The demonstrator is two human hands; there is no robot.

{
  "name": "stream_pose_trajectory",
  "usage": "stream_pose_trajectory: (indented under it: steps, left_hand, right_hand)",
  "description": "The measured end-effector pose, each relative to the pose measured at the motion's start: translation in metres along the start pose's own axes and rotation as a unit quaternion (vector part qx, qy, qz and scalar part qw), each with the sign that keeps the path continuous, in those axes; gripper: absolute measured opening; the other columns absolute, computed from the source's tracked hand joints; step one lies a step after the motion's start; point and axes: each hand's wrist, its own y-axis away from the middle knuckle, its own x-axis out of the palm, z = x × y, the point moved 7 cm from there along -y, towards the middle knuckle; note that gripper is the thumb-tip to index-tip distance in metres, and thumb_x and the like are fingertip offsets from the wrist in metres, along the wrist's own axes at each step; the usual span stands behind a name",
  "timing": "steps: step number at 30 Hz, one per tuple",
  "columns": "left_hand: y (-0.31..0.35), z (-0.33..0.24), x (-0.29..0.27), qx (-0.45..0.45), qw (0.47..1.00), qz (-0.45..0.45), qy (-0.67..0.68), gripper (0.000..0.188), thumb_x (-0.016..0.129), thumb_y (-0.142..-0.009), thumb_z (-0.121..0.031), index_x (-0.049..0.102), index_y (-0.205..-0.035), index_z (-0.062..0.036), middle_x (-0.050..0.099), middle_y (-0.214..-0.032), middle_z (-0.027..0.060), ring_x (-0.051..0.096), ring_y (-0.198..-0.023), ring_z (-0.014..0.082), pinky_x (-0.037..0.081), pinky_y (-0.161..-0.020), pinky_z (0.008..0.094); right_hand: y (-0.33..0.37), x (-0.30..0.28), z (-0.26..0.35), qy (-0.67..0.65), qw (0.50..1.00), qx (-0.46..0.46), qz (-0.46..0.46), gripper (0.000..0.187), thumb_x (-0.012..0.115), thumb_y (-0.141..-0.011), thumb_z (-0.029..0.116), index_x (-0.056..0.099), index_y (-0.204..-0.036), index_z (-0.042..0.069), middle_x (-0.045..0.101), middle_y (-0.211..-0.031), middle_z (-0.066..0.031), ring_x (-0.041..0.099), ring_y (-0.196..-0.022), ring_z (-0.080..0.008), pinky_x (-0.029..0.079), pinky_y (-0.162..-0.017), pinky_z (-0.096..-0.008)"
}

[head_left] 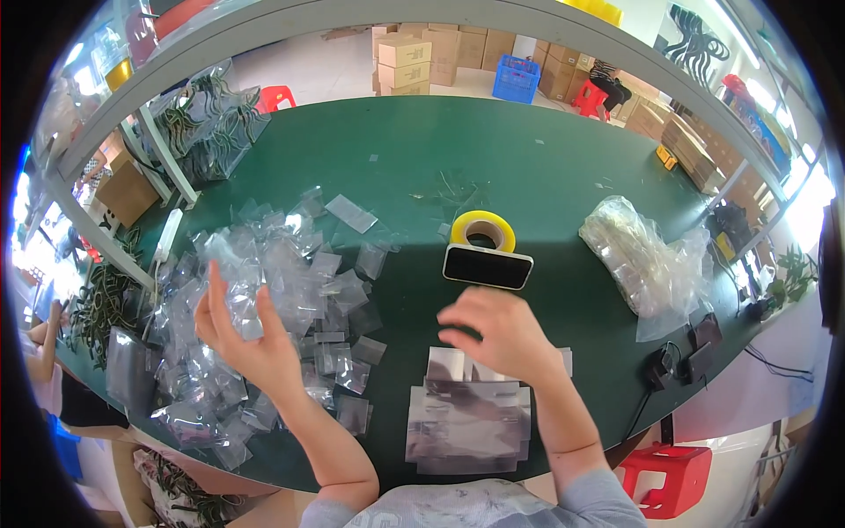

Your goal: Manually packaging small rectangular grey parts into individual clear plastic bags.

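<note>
My left hand [239,333] hovers over a wide heap of small clear plastic bags [290,304], its fingers spread and no bag visible in it. My right hand [500,333] is above the far end of a neat, overlapping stack of flat, shiny clear bags [469,427]. Its fingers are curved, with a gap between thumb and forefinger and nothing to be seen there. Just beyond that hand, a phone [487,267] with a dark screen leans against a roll of yellow-edged tape [475,220].
A large clear bag of packets [638,264] lies right on the green table [422,150]. Black adapters and cables [682,359] are near the right edge. A grey shelf frame [422,19] arches over the far side. A red stool [669,475] stands at lower right.
</note>
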Motion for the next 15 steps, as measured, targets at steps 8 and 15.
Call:
stream_pose_trajectory:
  steps: [8,15]
  left_hand:
    - [0.009,-0.010,0.025,-0.028,0.969,0.203,0.137,0.031,0.069,-0.083,-0.007,0.069,-0.114,-0.0061,0.061,-0.110,0.0112,0.055,-0.105,0.0265,0.041,-0.095,0.0381]
    - [0.020,-0.036,0.037,-0.001,0.935,0.289,0.206,0.025,0.070,-0.081,-0.008,0.071,-0.106,-0.0071,0.062,-0.101,0.0093,0.058,-0.095,0.0269,0.044,-0.088,0.0354]
  right_hand:
    - [0.127,0.078,-0.062,0.187,0.938,0.079,0.282,0.023,0.073,-0.077,0.023,0.069,-0.095,0.009,0.067,-0.103,-0.0045,0.066,-0.089,-0.0247,0.054,-0.080,-0.0382]
    - [0.129,0.065,-0.081,0.037,0.961,0.102,0.253,0.020,0.072,-0.077,0.024,0.072,-0.090,0.009,0.071,-0.097,-0.0025,0.068,-0.088,-0.0238,0.055,-0.078,-0.0330]
